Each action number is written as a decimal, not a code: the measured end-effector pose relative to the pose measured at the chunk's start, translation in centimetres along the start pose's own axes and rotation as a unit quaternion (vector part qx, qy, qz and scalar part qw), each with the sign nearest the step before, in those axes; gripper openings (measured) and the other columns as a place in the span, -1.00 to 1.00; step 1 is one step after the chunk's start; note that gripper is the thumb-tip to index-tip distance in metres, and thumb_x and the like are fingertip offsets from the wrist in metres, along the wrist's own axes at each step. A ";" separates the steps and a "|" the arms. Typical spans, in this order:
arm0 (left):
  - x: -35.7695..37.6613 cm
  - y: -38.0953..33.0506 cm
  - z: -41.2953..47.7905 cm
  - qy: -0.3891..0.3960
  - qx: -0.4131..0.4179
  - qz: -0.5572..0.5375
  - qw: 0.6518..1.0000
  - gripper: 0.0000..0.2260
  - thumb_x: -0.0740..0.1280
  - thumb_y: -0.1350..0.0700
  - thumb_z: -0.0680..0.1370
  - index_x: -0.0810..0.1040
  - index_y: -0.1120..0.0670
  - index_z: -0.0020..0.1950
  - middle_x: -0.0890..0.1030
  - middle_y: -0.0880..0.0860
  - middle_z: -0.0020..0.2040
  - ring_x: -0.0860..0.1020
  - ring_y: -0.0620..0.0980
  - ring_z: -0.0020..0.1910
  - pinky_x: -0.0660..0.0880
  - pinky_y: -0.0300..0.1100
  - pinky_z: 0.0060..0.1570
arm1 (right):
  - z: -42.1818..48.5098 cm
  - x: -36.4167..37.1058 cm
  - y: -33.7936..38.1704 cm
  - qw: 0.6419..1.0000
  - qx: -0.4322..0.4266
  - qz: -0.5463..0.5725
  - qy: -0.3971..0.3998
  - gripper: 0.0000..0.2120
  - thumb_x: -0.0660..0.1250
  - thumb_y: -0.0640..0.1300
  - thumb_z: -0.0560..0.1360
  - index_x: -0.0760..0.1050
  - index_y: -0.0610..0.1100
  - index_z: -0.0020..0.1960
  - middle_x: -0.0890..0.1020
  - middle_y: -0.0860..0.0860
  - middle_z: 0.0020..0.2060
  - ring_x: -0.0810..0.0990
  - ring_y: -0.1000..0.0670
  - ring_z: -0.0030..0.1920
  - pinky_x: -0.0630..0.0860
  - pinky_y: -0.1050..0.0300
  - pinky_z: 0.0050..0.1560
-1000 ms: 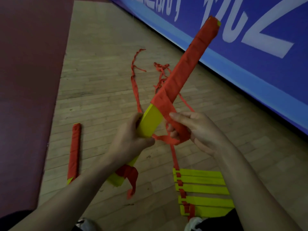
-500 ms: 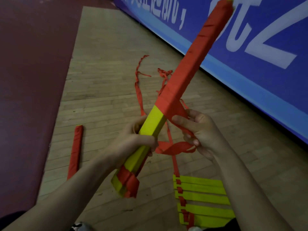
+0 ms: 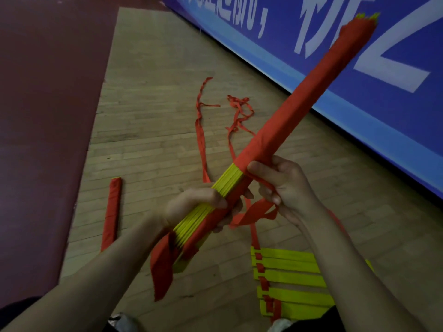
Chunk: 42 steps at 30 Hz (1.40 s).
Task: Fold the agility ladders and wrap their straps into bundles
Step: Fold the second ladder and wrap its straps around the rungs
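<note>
On the head feed I see the left hand (image 3: 197, 203) curled round the bare yellow middle of the ladder bundle (image 3: 299, 109), its fingers closed tight on the stacked rungs. The bundle is held up off the floor. It slants from low left near the person's lap to high right, with its far end in front of the blue banner (image 3: 359, 68). Above the grip it is wound in red, and yellow rung tips show at the top end. The right hand (image 3: 287, 188) sits just above the left, thumb pressed on the edge of the red winding. Its fingers hold the strap (image 3: 251, 213), which loops slack under the bundle between the two hands. A loose red tail (image 3: 163, 267) hangs from the bundle's lower end.

On the wooden floor (image 3: 148, 121) a second ladder (image 3: 292, 276) lies flat with its yellow rungs close together, partly behind the right forearm. Loose floor straps (image 3: 201, 130) lie beyond the hands, toward the banner. A finished wrapped bundle (image 3: 111, 212) lies well apart to the left, beside the edge of the dark red mat (image 3: 48, 116).
</note>
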<state>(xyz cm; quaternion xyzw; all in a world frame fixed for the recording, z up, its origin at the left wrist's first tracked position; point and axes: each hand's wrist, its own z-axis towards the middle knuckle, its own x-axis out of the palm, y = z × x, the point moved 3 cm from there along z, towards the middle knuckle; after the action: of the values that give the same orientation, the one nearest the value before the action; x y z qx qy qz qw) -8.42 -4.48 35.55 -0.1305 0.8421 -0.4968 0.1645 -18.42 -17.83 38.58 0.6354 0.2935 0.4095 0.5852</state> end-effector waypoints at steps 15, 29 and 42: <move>1.1 1.3 0.3 -0.310 0.241 0.403 0.827 -0.56 0.36 0.00 0.45 0.32 0.02 0.27 0.57 0.06 0.02 0.57 0.19 -0.04 0.41 -0.05 -0.28 | 0.4 -1.2 -1.3 0.967 -0.057 -0.101 -0.228 -0.77 0.55 0.02 0.33 0.56 -0.07 -0.34 0.42 0.14 -0.63 0.33 0.18 -0.63 0.25 0.35 -0.61; -0.6 0.8 -0.3 -0.253 0.187 0.174 0.933 -0.64 0.44 0.02 0.23 0.50 0.04 -0.03 0.59 0.10 -0.27 0.59 0.10 -0.27 0.51 -0.02 -0.27 | 0.0 -1.4 -1.0 0.994 0.056 -0.087 -0.021 -0.88 0.37 -0.11 0.48 0.55 -0.15 -0.16 0.61 -0.02 -0.45 0.49 0.09 -0.55 0.43 0.25 -0.49; 1.2 0.7 -0.6 -0.050 0.125 -0.112 0.985 -0.67 0.41 0.26 0.14 0.59 0.09 -0.12 0.54 0.08 -0.37 0.52 0.01 -0.50 0.45 -0.23 -0.51 | -0.1 -1.7 -1.0 0.994 0.064 -0.037 -0.081 -0.56 0.55 0.07 -0.02 0.52 -0.10 -0.24 0.40 0.07 -0.53 0.27 0.17 -0.61 0.18 0.33 -0.65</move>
<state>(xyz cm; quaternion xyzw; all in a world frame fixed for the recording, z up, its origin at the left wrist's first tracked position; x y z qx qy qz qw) -9.81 -4.16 34.99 -0.2270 0.7443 -0.6060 0.1651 -19.21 -19.10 37.29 0.6915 0.2943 0.3145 0.5799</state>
